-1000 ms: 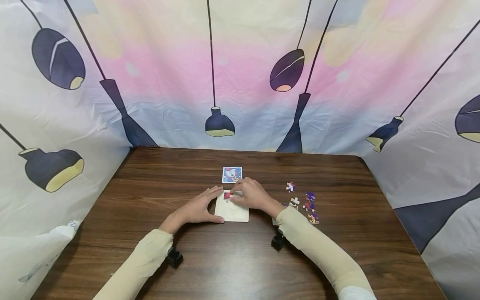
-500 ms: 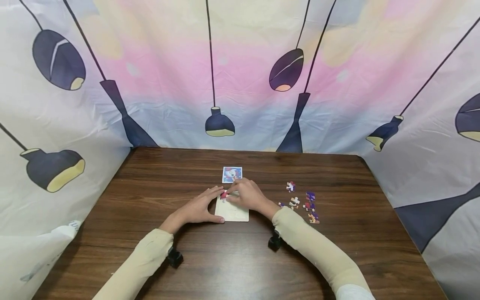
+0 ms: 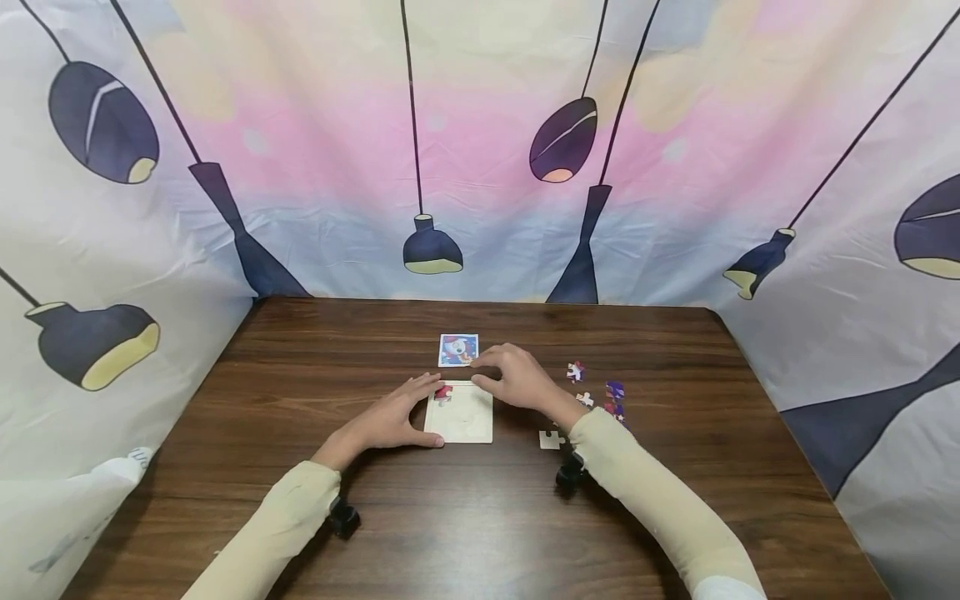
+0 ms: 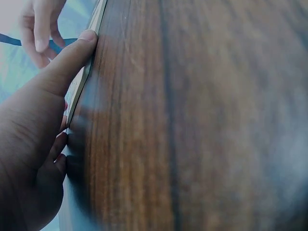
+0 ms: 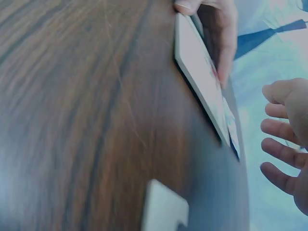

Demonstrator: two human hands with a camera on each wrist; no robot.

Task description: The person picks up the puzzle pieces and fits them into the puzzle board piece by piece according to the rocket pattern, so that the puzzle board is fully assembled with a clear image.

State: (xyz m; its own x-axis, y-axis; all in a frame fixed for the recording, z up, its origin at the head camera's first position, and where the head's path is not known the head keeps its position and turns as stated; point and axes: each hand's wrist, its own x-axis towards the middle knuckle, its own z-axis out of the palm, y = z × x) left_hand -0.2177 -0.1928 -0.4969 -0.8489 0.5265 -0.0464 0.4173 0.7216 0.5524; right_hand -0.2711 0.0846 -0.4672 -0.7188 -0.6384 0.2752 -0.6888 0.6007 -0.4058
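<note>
At the centre of the frame, your left hand (image 3: 386, 417) braces the flat, cream-coloured square puzzle board (image 3: 468, 421), thumb at its lower left, fingers stretched towards its upper left corner. Near those fingertips, in the board's upper left, lies the small red-and-white jigsaw piece (image 3: 444, 393). Your right hand (image 3: 517, 377) hangs above the board's upper right, fingers apart and loosely bent, nothing between them. The board looks stiff and light, perhaps thin wood; it would likely skid on the smooth brown wood-grain table (image 3: 420, 533), so hold it by its edges. The red-and-white piece seems light and rigid, its narrow knobs the likeliest part to chip: pinch its broad body. For the pale, plain-faced jigsaw piece (image 3: 551, 440) right of the board, work a fingernail under the rim.
</note>
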